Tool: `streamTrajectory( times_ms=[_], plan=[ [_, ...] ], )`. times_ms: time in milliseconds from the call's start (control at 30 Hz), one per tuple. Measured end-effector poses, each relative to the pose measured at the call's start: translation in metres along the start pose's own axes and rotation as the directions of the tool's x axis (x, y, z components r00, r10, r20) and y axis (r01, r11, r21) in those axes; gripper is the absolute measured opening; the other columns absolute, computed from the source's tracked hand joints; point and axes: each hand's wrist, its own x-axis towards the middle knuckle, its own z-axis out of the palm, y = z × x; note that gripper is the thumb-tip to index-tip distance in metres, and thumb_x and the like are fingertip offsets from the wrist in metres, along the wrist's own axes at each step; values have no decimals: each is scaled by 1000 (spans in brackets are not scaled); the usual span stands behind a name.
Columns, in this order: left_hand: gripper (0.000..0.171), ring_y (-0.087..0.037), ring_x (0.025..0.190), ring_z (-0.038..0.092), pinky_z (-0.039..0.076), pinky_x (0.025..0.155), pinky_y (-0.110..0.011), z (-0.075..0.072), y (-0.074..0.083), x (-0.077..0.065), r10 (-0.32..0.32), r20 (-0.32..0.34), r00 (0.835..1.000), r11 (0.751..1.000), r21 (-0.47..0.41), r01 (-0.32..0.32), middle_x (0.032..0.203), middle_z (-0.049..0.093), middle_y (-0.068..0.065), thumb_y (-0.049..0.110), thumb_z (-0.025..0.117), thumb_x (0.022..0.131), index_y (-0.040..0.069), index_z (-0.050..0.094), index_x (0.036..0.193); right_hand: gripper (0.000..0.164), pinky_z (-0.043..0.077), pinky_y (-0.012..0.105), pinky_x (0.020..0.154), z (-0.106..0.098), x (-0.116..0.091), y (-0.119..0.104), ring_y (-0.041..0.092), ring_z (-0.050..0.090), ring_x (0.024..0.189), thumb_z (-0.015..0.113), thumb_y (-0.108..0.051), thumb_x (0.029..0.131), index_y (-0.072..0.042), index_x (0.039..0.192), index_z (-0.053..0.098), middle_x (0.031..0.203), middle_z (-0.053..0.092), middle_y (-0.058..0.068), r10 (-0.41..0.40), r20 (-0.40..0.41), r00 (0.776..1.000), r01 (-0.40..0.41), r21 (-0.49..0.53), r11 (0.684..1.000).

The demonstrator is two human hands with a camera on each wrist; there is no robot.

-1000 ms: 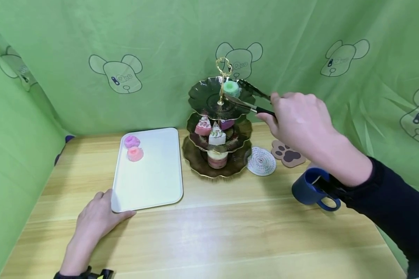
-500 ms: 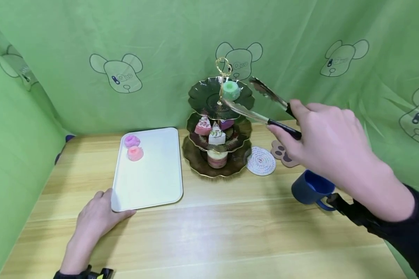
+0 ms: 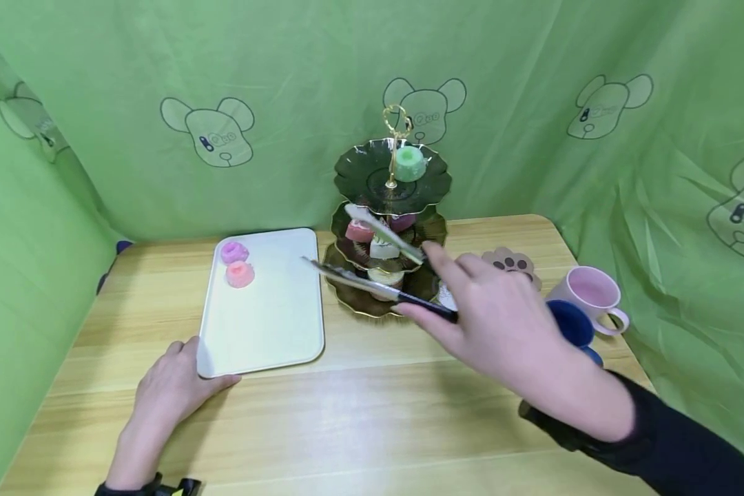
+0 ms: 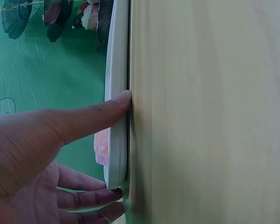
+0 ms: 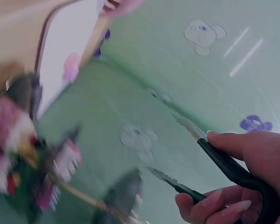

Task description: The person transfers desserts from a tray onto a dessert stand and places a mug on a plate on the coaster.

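At the front left corner of the white tray (image 3: 279, 313), my left hand (image 3: 170, 382) rests with the thumb (image 4: 95, 122) along its edge and fairly straight fingers round the side. A purple ring-shaped cake (image 3: 234, 252) and a pink one (image 3: 240, 275) lie on the tray. My right hand (image 3: 502, 324) grips black-handled tongs (image 3: 362, 282), whose arms are spread with nothing between them. They overlap a dark three-tier stand (image 3: 362, 179). A green cake (image 3: 410, 165) sits on its top tier. Cake slices (image 3: 384, 249) on the middle tier are partly hidden by the tongs.
Right of the stand lie a paw-shaped coaster (image 3: 513, 264) and a round woven coaster (image 3: 446, 296), mostly covered by my hand. A blue mug (image 3: 570, 322) and a pink mug (image 3: 595, 289) stand at the far right. Green cloth (image 3: 297, 158) hangs behind the table.
My right hand first draws the tongs back from the top tier, then swings them left and down in front of the stand. The pink mug comes into view. My left hand stays put.
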Motion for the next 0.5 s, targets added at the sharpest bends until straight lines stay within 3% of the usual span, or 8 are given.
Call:
streamTrajectory(
  times_ms=[167, 333, 500],
  plan=[
    [104, -42, 92, 61, 52, 70, -57, -2, 0, 2, 0, 0, 1000, 1000, 1, 0, 110, 60, -30, 62, 90, 75, -7, 52, 143, 80, 37, 24, 40, 48, 7, -17, 17, 54, 52, 73, -60, 94, 4, 140, 63, 92, 72, 16, -2, 79, 997, -3, 69, 998],
    [102, -42, 90, 62, 52, 70, -58, -2, 0, 1, 0, -5, 1000, 1000, 4, 0, 108, 60, -30, 61, 90, 75, -8, 54, 140, 79, 46, 28, 43, 98, 13, -35, 20, 60, 56, 72, -62, 94, 2, 138, 65, 100, 74, 16, 22, 171, 985, -38, 92, 995],
    [100, -43, 91, 62, 52, 70, -59, 0, 0, 0, -15, 4, 1000, 1000, 0, 15, 109, 60, -30, 62, 90, 74, -8, 55, 137, 73, 50, 35, 44, 140, 21, -51, 26, 63, 57, 72, -64, 93, 1, 128, 71, 87, 70, 10, 7, 185, 983, -22, 79, 997]
  ],
)
